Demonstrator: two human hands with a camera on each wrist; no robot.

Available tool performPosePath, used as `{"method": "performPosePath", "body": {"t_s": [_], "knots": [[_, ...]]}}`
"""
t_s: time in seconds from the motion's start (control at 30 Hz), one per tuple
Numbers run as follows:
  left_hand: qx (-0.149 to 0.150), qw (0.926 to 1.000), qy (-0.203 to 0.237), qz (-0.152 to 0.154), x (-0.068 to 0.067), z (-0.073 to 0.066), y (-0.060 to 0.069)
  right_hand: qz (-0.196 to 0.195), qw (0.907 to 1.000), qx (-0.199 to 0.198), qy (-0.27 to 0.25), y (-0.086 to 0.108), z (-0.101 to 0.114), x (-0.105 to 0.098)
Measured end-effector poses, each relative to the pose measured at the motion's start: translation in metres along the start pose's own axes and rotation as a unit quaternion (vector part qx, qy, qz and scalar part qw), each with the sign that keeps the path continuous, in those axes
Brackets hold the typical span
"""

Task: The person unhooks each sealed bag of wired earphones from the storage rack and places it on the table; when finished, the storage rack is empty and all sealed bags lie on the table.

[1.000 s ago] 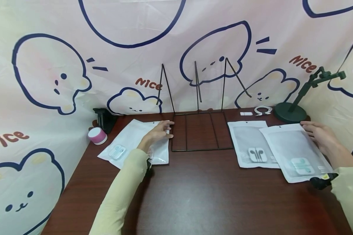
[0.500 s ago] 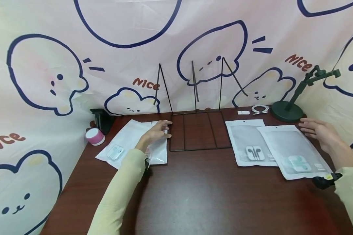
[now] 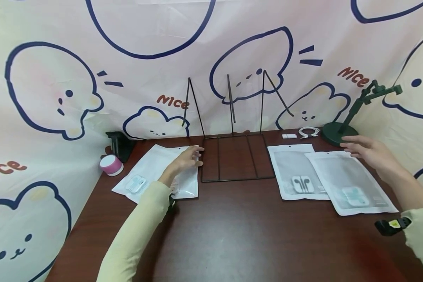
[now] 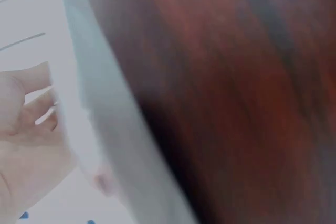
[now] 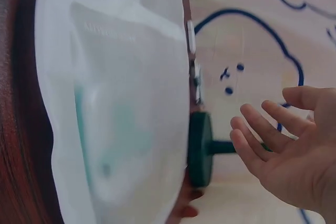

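Note:
Flat white zip pouches (image 3: 156, 160) lie at the left side of the table, a white earphone case (image 3: 136, 184) showing through. My left hand (image 3: 183, 161) rests over their right edge, thumb and fingertips apart, beside the black wire rack (image 3: 237, 179). Two more pouches overlap at the right. The rear one (image 3: 285, 164) shows white earphones (image 3: 302, 184); the front one (image 3: 342, 172) shows a pale green and white case (image 3: 355, 196). My right hand (image 3: 377, 154) hovers by the front pouch's top right corner, fingers extended and holding nothing, as the right wrist view (image 5: 294, 150) confirms.
Behind the right pouches stand a dark green stand (image 3: 339, 133), a coiled white cable (image 3: 309, 132) and a small white block (image 3: 289, 136). At the back left are a black holder (image 3: 121, 145) and a pink and white jar (image 3: 111, 165). A printed cloth hangs behind.
My right hand has come off the front right pouch's edge and moved left above its top corner. The whole view has shifted slightly. My left hand stays at the left pouches.

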State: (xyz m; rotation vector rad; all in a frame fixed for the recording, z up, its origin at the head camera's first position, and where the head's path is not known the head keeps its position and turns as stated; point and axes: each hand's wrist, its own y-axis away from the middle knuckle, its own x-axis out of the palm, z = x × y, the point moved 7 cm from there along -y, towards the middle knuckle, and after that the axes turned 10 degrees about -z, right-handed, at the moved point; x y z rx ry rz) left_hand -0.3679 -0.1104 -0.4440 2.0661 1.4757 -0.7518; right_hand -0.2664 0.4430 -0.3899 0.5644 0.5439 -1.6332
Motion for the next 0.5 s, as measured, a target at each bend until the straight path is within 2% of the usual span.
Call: {"method": "performPosePath", "body": {"t_s": [0.13, 0.3, 0.4, 0.5], "knots": [[0.051, 0.9975, -0.049, 0.006, -0.008, -0.017, 0.014, -0.008, 0.9971, -0.04, 0.065, 0.007, 0.026, 0.006], [0.125, 0.987, -0.101, -0.009, -0.029, -0.042, 0.04, -0.027, 0.9881, -0.105, 0.109, 0.018, 0.047, 0.007], [0.146, 0.9807, -0.127, -0.026, -0.045, -0.049, 0.059, -0.028, 0.9814, -0.14, 0.128, 0.024, 0.054, 0.006], [0.156, 0.9736, -0.16, -0.044, -0.06, -0.049, 0.077, -0.02, 0.9742, -0.168, 0.149, 0.03, 0.057, 0.006]]}}
